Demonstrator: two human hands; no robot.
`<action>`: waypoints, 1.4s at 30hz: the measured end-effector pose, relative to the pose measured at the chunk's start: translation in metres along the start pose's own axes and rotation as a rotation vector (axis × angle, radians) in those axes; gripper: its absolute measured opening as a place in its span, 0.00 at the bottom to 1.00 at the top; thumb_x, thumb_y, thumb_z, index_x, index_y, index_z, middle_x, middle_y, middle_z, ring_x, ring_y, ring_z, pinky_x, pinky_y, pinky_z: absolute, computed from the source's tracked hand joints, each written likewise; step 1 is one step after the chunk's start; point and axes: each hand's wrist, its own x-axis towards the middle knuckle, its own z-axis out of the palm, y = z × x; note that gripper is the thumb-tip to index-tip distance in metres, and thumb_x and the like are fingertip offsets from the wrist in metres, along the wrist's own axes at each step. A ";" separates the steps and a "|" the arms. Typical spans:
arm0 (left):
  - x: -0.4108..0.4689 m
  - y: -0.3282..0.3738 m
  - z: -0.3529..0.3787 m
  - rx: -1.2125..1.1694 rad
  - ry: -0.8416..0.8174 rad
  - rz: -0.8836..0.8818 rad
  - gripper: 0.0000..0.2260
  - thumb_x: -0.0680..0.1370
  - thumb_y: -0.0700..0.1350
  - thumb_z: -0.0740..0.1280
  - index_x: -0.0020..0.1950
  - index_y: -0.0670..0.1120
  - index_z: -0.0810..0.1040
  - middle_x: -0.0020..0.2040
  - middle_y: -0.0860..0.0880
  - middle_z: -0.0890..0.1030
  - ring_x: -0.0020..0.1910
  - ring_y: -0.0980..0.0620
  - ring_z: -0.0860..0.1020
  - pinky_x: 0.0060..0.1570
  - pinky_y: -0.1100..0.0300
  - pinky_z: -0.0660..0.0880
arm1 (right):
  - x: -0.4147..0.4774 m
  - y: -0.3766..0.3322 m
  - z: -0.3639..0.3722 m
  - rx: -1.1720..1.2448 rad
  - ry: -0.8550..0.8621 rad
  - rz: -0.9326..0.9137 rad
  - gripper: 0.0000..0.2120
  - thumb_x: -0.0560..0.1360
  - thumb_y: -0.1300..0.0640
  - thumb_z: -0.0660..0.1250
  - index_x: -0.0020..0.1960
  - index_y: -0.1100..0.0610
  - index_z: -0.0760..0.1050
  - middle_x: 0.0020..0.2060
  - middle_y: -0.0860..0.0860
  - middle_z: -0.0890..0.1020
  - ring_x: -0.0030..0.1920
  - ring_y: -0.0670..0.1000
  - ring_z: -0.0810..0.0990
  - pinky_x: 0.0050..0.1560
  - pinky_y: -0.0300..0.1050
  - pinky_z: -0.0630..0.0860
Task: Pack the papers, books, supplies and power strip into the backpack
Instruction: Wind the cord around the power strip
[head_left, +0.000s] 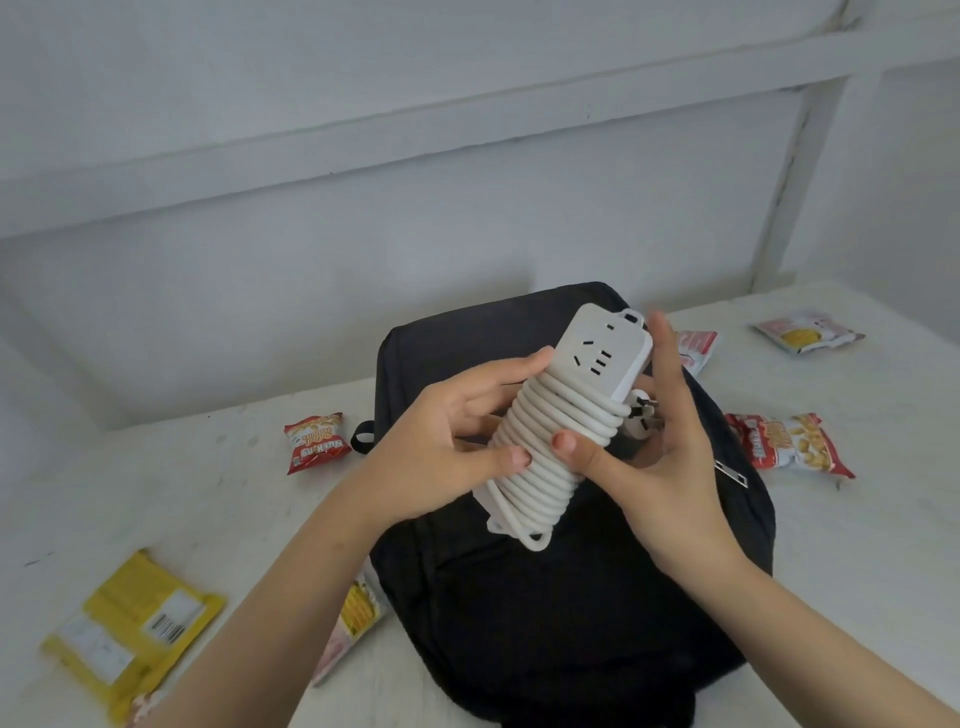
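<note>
White cord coils round the power strip (597, 358). The left grip (447, 447) curls about the coils; the right grip (670, 467) pinches them, thumb on top. The strip hangs just above the black backpack (571, 613), which shows no opening. Best keep the coils pinned and the plug tucked while unzipping. Snack packets (316, 441) dot the white bench (218, 499), with pale walls behind.
</note>
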 end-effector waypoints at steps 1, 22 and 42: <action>0.000 -0.001 -0.001 0.000 -0.015 -0.003 0.30 0.73 0.32 0.69 0.69 0.56 0.68 0.62 0.57 0.77 0.59 0.55 0.77 0.57 0.60 0.75 | -0.005 0.000 0.001 0.013 0.017 0.004 0.42 0.65 0.52 0.75 0.70 0.33 0.56 0.71 0.43 0.67 0.70 0.45 0.66 0.67 0.52 0.69; -0.061 -0.076 0.001 0.549 -0.289 0.290 0.38 0.62 0.70 0.69 0.69 0.69 0.58 0.65 0.75 0.61 0.67 0.75 0.56 0.61 0.80 0.54 | -0.109 -0.057 -0.005 0.059 0.843 0.257 0.39 0.61 0.57 0.75 0.65 0.32 0.64 0.58 0.56 0.74 0.51 0.52 0.81 0.42 0.46 0.81; -0.051 -0.082 0.014 0.594 0.026 0.912 0.19 0.74 0.38 0.69 0.64 0.44 0.73 0.51 0.50 0.82 0.48 0.55 0.79 0.56 0.60 0.74 | -0.200 -0.070 0.052 0.109 1.094 0.250 0.43 0.57 0.55 0.77 0.67 0.37 0.65 0.61 0.54 0.76 0.52 0.55 0.83 0.44 0.54 0.82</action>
